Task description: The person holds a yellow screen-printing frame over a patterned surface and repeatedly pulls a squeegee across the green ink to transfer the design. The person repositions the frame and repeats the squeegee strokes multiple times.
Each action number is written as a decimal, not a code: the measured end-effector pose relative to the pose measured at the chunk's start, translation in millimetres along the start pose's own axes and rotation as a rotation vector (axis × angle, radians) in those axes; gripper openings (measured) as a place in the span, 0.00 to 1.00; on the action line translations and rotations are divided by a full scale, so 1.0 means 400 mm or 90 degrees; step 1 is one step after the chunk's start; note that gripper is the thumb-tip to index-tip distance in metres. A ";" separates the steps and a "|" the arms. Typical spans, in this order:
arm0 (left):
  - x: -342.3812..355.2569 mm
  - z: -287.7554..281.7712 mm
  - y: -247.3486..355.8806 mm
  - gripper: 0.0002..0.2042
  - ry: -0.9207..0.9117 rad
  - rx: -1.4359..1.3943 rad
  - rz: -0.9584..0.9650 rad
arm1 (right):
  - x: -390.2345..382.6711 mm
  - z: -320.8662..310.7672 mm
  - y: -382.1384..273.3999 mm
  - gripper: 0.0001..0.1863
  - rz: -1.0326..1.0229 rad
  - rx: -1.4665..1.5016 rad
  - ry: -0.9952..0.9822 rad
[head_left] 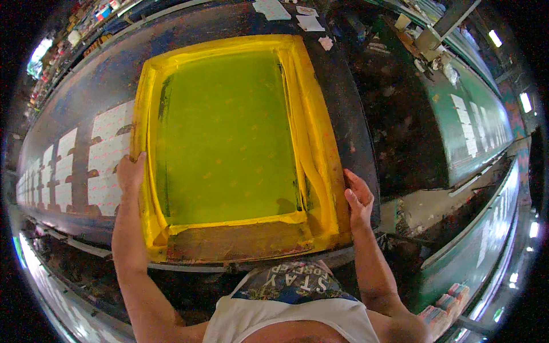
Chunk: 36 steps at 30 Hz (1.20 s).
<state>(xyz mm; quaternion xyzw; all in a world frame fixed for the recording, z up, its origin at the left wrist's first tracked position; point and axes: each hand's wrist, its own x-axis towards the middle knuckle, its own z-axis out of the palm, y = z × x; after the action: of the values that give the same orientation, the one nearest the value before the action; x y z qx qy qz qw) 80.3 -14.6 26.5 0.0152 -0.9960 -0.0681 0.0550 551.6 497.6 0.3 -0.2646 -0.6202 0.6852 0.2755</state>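
A large screen-printing frame (pixel 327 171) with yellow-coated sides and a green translucent mesh (pixel 229 137) is in front of me over a long dark table. Its near side is a stained brown strip. My left hand (pixel 131 171) grips the frame's left edge, its fingers partly hidden. At the right edge, my right hand (pixel 359 199) has thumb and bent fingers against the frame's side. Dark streaks run along the mesh's left and right borders.
Rows of white printed sheets (pixel 108 166) lie on the dark table (pixel 74 120) to the left. Loose papers (pixel 271 9) rest at its far end. A green-topped table (pixel 469 120) stands to the right, across a dark gap. Small stacked blocks (pixel 446 306) sit at lower right.
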 end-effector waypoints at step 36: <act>-0.360 -0.106 1.164 0.37 -0.169 -0.198 0.348 | -0.319 -0.998 -0.295 0.43 -0.187 -0.002 0.206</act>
<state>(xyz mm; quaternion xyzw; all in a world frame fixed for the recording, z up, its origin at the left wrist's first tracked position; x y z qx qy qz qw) 217.4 446.1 117.0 -0.2699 -0.9393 -0.2037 -0.0574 929.0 698.0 84.3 -0.2785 -0.6005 0.5853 0.4682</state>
